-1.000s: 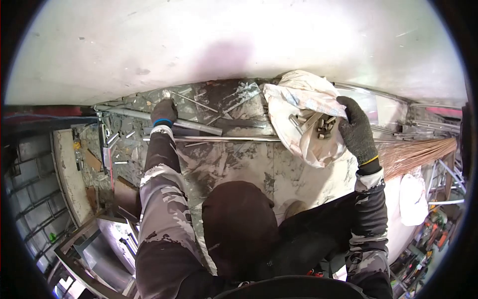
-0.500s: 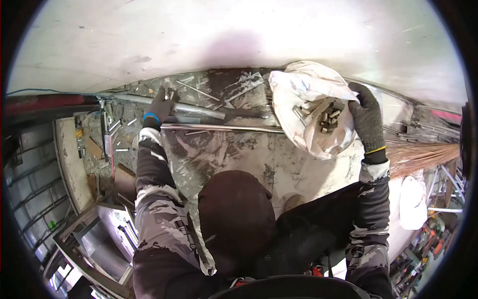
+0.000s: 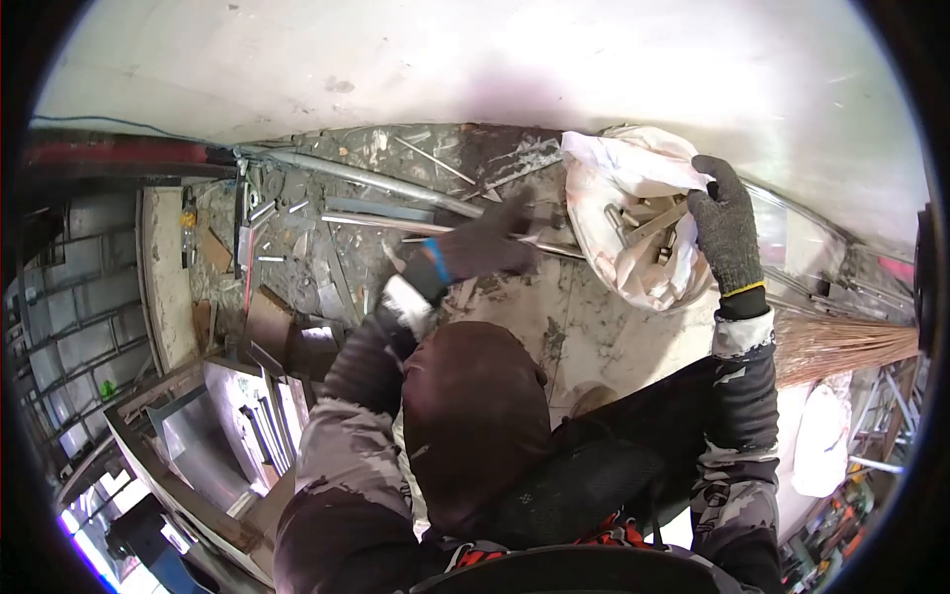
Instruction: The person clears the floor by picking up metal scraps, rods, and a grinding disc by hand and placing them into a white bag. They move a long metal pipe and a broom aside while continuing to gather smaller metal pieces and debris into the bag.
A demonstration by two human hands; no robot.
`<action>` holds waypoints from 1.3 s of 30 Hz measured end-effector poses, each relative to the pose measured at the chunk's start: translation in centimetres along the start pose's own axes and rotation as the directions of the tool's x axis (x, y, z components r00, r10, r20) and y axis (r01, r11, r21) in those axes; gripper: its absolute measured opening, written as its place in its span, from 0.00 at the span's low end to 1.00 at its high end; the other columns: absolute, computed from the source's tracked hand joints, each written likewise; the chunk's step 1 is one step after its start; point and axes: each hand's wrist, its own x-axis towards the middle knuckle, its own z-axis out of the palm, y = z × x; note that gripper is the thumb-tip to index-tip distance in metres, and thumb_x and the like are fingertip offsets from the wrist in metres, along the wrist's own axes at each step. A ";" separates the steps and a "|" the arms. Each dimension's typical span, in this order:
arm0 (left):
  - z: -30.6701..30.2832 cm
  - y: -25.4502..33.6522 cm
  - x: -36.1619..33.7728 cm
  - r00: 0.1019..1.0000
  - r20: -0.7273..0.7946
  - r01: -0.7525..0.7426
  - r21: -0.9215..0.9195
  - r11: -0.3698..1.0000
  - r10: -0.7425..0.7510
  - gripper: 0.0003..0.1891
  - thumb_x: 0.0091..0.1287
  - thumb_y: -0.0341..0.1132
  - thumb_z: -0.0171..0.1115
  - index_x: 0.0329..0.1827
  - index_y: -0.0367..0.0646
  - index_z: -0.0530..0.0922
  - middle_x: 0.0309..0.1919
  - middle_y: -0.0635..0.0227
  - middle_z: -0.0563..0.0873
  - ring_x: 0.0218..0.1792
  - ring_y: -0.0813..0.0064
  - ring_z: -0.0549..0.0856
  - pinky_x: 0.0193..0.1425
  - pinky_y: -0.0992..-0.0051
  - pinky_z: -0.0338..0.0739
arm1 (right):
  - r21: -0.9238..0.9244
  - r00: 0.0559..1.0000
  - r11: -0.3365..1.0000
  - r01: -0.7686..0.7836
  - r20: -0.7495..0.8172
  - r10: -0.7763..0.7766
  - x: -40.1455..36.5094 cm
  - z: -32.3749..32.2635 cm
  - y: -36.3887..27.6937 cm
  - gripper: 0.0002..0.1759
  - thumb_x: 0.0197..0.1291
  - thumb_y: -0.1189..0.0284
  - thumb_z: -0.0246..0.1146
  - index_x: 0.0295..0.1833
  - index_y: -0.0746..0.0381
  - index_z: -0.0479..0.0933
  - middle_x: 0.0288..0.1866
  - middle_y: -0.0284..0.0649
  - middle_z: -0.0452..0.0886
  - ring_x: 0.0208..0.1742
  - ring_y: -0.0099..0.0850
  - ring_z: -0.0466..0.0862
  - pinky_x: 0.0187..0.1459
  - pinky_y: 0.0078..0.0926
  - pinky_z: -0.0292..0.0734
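Note:
My right hand (image 3: 727,218), in a dark grey knit glove, grips the edge of a white plastic sack (image 3: 594,188) and holds its mouth open. Inside the sack lie several short metal offcuts (image 3: 653,233). My left hand (image 3: 485,238), gloved and with a blue band at the wrist, is over the floor just left of the sack. Motion smears its fingers, so I cannot make out whether anything is in them. Beneath and beside it run a round metal pipe (image 3: 366,178) and a thinner shiny tube (image 3: 376,222).
Metal scraps and thin strips litter the dusty floor (image 3: 564,317) along the white wall (image 3: 396,59). A straw broom (image 3: 841,348) lies at the right, above another white bag (image 3: 823,436). A wooden-framed bin (image 3: 178,475) with metal pieces stands at lower left.
My left hand has moved right from the pipe, where it held small metal pieces, towards the sack. My right hand keeps its grip on the sack's edge.

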 end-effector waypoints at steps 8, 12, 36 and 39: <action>-7.3 -5.9 0.8 0.958 -0.277 0.285 0.919 0.274 -0.070 0.20 0.64 0.34 0.63 0.61 0.56 0.81 0.60 0.62 0.83 0.63 0.54 0.79 0.72 0.54 0.69 | -0.066 0.989 0.990 -0.121 0.081 0.126 -1.3 -3.4 -0.1 0.22 0.59 0.81 0.57 0.61 0.65 0.76 0.45 0.38 0.81 0.37 0.22 0.76 0.41 0.22 0.75; -8.9 -9.7 0.7 0.986 -0.136 0.144 0.986 -0.086 0.094 0.16 0.70 0.39 0.55 0.58 0.59 0.82 0.53 0.67 0.85 0.61 0.60 0.80 0.70 0.41 0.62 | 0.057 0.997 0.996 -0.068 0.036 0.066 -1.8 -2.9 0.9 0.23 0.59 0.82 0.58 0.62 0.65 0.76 0.49 0.38 0.82 0.39 0.23 0.77 0.42 0.23 0.76; -7.4 5.3 -3.7 0.898 -0.376 0.177 0.781 0.599 0.226 0.15 0.57 0.37 0.70 0.48 0.53 0.84 0.42 0.63 0.87 0.51 0.56 0.85 0.60 0.55 0.74 | -0.363 0.747 0.662 0.656 0.437 -0.501 -4.6 -1.7 -13.4 0.17 0.51 0.69 0.71 0.49 0.56 0.84 0.30 0.46 0.86 0.32 0.47 0.86 0.36 0.43 0.81; -5.9 2.2 -5.1 0.908 -0.348 0.183 0.830 0.526 0.233 0.10 0.56 0.37 0.71 0.41 0.51 0.84 0.39 0.64 0.87 0.51 0.58 0.85 0.63 0.58 0.72 | -0.348 0.798 0.749 0.563 0.463 -0.385 -6.5 -3.5 -12.7 0.15 0.49 0.71 0.71 0.46 0.56 0.84 0.31 0.46 0.85 0.33 0.47 0.87 0.35 0.42 0.81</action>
